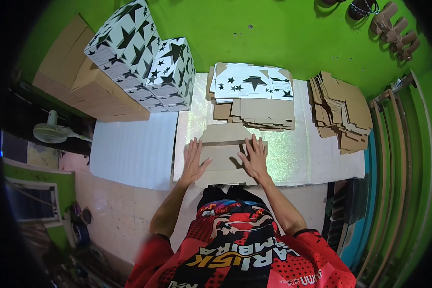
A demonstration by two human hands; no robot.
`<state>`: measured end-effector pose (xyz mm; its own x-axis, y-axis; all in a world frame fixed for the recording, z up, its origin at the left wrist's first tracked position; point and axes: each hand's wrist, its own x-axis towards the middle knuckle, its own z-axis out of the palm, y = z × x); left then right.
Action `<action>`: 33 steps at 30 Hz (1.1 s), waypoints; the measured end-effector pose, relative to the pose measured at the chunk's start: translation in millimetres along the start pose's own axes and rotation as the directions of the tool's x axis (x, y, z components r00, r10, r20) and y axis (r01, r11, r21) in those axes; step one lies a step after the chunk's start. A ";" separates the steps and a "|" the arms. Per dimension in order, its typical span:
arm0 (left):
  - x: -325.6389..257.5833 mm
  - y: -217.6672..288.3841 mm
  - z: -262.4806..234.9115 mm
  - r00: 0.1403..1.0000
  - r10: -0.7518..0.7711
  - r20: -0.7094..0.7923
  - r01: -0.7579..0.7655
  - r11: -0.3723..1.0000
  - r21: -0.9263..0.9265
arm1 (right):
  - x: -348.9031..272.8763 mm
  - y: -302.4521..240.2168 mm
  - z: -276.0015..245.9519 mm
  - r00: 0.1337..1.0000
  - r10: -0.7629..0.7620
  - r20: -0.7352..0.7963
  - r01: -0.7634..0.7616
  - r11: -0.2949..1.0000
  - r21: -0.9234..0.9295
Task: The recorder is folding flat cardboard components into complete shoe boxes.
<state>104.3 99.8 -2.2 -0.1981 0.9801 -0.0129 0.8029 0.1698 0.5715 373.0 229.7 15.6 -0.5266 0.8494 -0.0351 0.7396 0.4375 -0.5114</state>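
A plain brown cardboard box blank [221, 156] lies in front of me at the near edge of the table, partly folded, with a flap standing out at its far side. My left hand [193, 161] rests on its left edge, fingers stretched out and pointing away from me. On the right edge lies my right hand [254, 158], its fingers spread over the cardboard. Neither hand grips anything. Just beyond the blank sits a stack of flat box blanks [261, 113], topped by a white star-printed sheet [254, 84].
Star-printed white boxes [170, 72] stand stacked at the far left beside brown boxes [110, 96]. More flat cardboard [343, 108] is piled at the right. A green wall [273, 29] closes the back; sandals [393, 29] hang there. A fan [53, 129] stands left of the table.
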 end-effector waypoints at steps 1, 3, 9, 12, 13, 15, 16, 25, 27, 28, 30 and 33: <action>-1.0 -4.8 -2.7 1.000 0.004 0.002 -0.004 1.000 -0.001 | -0.5 1.8 -8.8 1.000 -0.011 0.012 0.011 0.999 0.049; -17.0 -22.3 -8.4 0.970 -0.038 -0.240 0.019 0.997 -0.079 | -8.1 18.6 -25.7 0.994 -0.088 -0.062 0.097 0.982 0.160; -74.5 -40.4 -55.8 0.987 0.146 -0.071 -0.137 0.984 0.117 | -74.5 77.3 -68.2 0.943 -0.332 -0.032 0.327 0.938 -0.114; -81.7 -44.2 -58.0 0.955 0.280 0.097 -0.293 0.941 0.170 | -84.9 70.7 -65.4 0.905 -0.423 0.038 0.424 0.899 -0.113; -80.8 -41.1 -56.5 0.954 0.291 0.075 -0.299 0.946 0.123 | -84.4 66.5 -62.4 0.903 -0.428 0.034 0.429 0.897 -0.111; -77.3 -34.3 -52.2 0.952 0.303 0.052 -0.306 0.949 0.075 | -83.6 60.6 -59.7 0.903 -0.429 -0.021 0.426 0.900 -0.092; -74.7 -31.7 -49.6 0.970 0.243 0.000 -0.242 0.969 0.058 | -82.7 56.5 -58.6 0.900 -0.430 -0.075 0.425 0.902 -0.071; -35.5 -14.4 -17.2 0.958 -0.088 -0.274 0.098 0.995 0.022 | -37.6 27.1 -35.5 0.951 -0.082 -0.297 0.059 0.995 -0.083; -28.8 -11.0 -10.8 0.948 -0.152 -0.279 0.164 0.986 0.023 | -32.2 27.3 -28.1 0.956 -0.033 -0.292 0.012 0.997 -0.072; -26.8 -10.9 -6.0 0.945 -0.169 -0.280 0.187 0.982 0.037 | -31.9 27.7 -24.1 0.953 0.014 -0.303 -0.043 0.995 -0.090; -25.2 -13.2 -0.3 0.941 -0.187 -0.283 0.209 0.977 0.051 | -30.5 29.9 -17.6 0.947 0.077 -0.313 -0.116 0.987 -0.107; -26.7 -17.1 8.0 0.937 -0.214 -0.276 0.251 0.963 0.103 | -33.3 23.0 -13.7 0.932 0.162 -0.323 -0.201 0.975 -0.094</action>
<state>100.3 71.6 -18.2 -0.5130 0.8535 0.0919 0.7809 0.4196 0.4627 413.2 215.5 16.8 -0.2362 0.9581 0.1621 0.8665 0.2832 -0.4110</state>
